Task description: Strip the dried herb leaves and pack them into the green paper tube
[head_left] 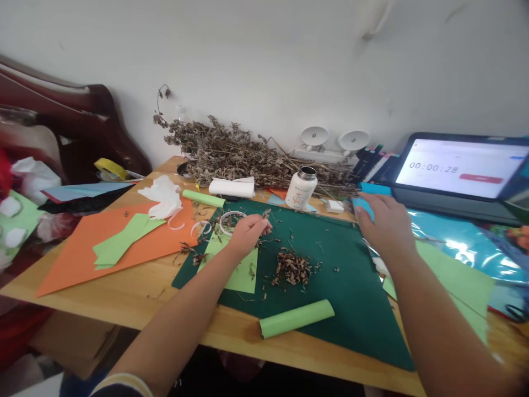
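Note:
My left hand rests on the dark green sheet with its fingers pinched together on bits of dried leaf near a ring of clear tape. My right hand reaches toward the back right, its fingers closed on a blue piece of paper. A small pile of dried leaves lies on the sheet between my arms. A rolled light green paper tube lies at the sheet's near edge.
A heap of dried stems lies against the wall. A white bottle, a white paper roll, an orange sheet with green scraps, and a tablet showing a timer sit on the wooden table.

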A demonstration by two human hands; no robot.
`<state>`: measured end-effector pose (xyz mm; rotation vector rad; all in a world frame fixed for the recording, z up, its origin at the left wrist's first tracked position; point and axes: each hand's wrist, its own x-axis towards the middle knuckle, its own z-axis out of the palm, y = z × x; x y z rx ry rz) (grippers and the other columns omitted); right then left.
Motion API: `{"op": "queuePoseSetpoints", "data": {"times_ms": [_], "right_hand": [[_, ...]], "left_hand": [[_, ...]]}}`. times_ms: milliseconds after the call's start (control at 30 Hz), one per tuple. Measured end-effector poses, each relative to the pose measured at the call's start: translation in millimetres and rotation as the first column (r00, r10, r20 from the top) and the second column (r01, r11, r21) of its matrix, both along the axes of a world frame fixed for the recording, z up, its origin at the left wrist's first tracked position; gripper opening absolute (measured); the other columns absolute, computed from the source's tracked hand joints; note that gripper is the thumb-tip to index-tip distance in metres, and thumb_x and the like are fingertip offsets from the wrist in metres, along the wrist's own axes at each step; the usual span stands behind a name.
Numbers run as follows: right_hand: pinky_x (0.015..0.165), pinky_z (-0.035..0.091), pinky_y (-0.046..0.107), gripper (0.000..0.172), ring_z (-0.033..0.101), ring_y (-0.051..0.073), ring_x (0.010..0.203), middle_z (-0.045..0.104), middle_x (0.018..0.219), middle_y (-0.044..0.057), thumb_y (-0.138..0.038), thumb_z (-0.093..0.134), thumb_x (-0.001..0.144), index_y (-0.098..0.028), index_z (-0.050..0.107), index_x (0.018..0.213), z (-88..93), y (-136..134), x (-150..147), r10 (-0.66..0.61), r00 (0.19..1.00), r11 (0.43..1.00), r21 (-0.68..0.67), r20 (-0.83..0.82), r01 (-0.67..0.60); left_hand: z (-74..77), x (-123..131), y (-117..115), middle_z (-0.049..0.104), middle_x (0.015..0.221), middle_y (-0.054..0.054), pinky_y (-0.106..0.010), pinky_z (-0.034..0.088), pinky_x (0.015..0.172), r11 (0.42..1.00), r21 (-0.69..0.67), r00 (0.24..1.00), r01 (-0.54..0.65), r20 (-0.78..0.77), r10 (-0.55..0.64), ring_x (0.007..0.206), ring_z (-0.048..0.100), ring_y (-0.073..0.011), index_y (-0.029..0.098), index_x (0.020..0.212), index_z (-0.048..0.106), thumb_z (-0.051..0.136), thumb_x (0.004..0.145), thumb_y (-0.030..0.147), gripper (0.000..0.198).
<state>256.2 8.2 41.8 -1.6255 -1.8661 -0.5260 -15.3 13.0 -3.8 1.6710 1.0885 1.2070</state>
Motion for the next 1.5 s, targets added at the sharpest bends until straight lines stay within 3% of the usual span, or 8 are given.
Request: {"op": "queuePoseSetpoints", "data": {"times_ms": [100, 200, 267, 500, 667, 833, 1167, 1500], "right_hand": [[0.07, 0.042, 0.036, 0.034, 0.052, 0.023, 0.085, 0.058, 0.095, 0.011, -0.035, 0.044, 0.076, -0.017, 0.054, 0.102, 0.2, -22.3, -46.2, 0.27, 0.956, 0.946, -0.151, -0.119, -0.286], [0.063, 0.045, 0.03, 0.03, 0.055, 0.017, 0.074, 0.058, 0.097, 0.007, -0.034, 0.048, 0.074, -0.021, 0.054, 0.1, -7.1, -30.0, -79.7, 0.442, 0.853, 0.758, -0.393, -0.276, -0.52], [0.059, 0.044, 0.026, 0.019, 0.054, 0.014, 0.067, 0.061, 0.085, 0.004, -0.03, 0.047, 0.075, -0.021, 0.058, 0.088, -15.0, -26.3, -91.0, 0.46, 0.794, 0.683, -0.414, -0.397, -0.602], [0.052, 0.038, 0.022, 0.012, 0.049, 0.011, 0.056, 0.055, 0.06, -0.001, -0.025, 0.046, 0.074, -0.018, 0.054, 0.067, -33.9, -17.9, -89.6, 0.362, 0.746, 0.738, -0.317, -0.559, -0.596], [0.05, 0.036, 0.021, 0.013, 0.045, 0.01, 0.052, 0.051, 0.054, -0.002, -0.024, 0.046, 0.073, -0.018, 0.052, 0.063, -37.6, -25.0, -85.6, 0.277, 0.73, 0.801, -0.27, -0.625, -0.534], [0.052, 0.037, 0.022, 0.011, 0.047, 0.011, 0.053, 0.053, 0.057, -0.001, -0.024, 0.047, 0.072, -0.018, 0.053, 0.066, -37.9, -25.7, -90.1, 0.31, 0.742, 0.807, -0.248, -0.594, -0.536], [0.056, 0.039, 0.024, 0.011, 0.05, 0.013, 0.06, 0.056, 0.063, 0.001, -0.021, 0.046, 0.075, -0.019, 0.054, 0.068, -37.4, -27.4, -92.9, 0.432, 0.751, 0.764, -0.239, -0.499, -0.599], [0.058, 0.039, 0.024, 0.012, 0.051, 0.013, 0.061, 0.057, 0.064, 0.001, -0.022, 0.044, 0.076, -0.019, 0.053, 0.068, -43.0, -26.8, -93.0, 0.409, 0.772, 0.847, -0.113, -0.487, -0.52]], "left_hand": [[5.1, 0.2, -4.7, 0.051, 0.056, -0.001, -0.023, 0.036, 0.059, 0.969, 0.142, 0.951, 0.202, -0.265, -0.16, 0.059, 0.048, -0.0109, 0.014, 0.053, 0.054, 0.041, 0.073, 0.023, 0.026], [7.1, 1.2, -6.6, 0.048, 0.052, 0.0, -0.022, 0.036, 0.057, 0.921, 0.183, 0.896, 0.343, -0.359, -0.263, 0.057, 0.047, -0.0109, 0.014, 0.054, 0.055, 0.039, 0.074, 0.022, 0.027], [6.9, 1.4, -6.4, 0.048, 0.053, 0.0, -0.022, 0.036, 0.059, 0.909, 0.195, 0.886, 0.367, -0.371, -0.278, 0.059, 0.048, -0.0114, 0.013, 0.057, 0.056, 0.039, 0.075, 0.023, 0.027], [4.6, 1.1, -3.0, 0.055, 0.064, -0.004, -0.025, 0.038, 0.068, 0.91, 0.209, 0.906, 0.357, -0.314, -0.283, 0.069, 0.05, -0.0134, 0.014, 0.062, 0.057, 0.038, 0.077, 0.024, 0.026], [-1.5, 6.0, -4.0, 0.054, 0.082, -0.005, -0.024, 0.039, 0.063, 0.983, 0.057, 0.984, 0.173, 0.032, -0.175, 0.068, 0.05, -0.0117, 0.015, 0.084, 0.055, 0.043, 0.075, 0.031, 0.022], [-3.5, 16.9, -10.0, 0.054, 0.092, -0.006, -0.023, 0.04, 0.06, 0.948, -0.128, 0.925, 0.291, 0.289, -0.245, 0.068, 0.053, -0.0105, 0.015, 0.095, 0.049, 0.052, 0.068, 0.04, 0.037], [1.1, 20.4, -13.2, 0.052, 0.065, 0.0, -0.022, 0.037, 0.06, 0.969, -0.126, 0.977, 0.212, 0.031, -0.21, 0.062, 0.046, -0.0094, 0.013, 0.066, 0.054, 0.054, 0.067, 0.028, 0.015], [3.1, 16.1, -8.3, 0.05, 0.061, 0.003, -0.02, 0.034, 0.061, 0.947, -0.245, 0.965, 0.206, 0.21, -0.155, 0.06, 0.044, -0.0072, 0.014, 0.062, 0.051, 0.056, 0.061, 0.02, 0.008]]}}
